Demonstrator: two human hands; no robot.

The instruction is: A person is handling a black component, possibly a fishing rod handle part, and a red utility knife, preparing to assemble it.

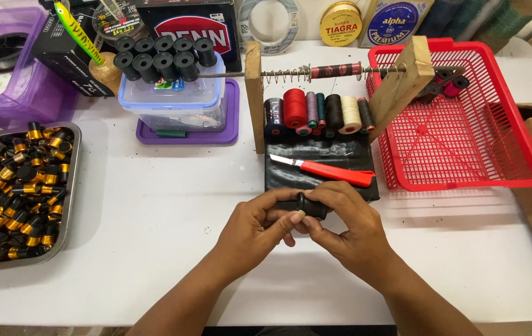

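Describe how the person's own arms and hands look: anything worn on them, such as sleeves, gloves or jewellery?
Both forearms are bare up to the frame's lower edge, with no sleeves in view. The left hand and right hand wear no gloves. No rings, watch or bracelets show. The fingernails are short and unpainted.

Left edge: metal tray (74, 186) heaped with black-and-gold rings (17, 193). Behind it, purple box (14, 74). Centre back: clear lidded container (176, 102) topped with black cylinders (163, 56), on a purple lid (228, 134). Wooden rack (255, 99) of thread spools (316, 112), red-handled knife (328, 171) on black sheet (278, 180). Right: red basket (465, 137), perhaps a few dark spools inside.
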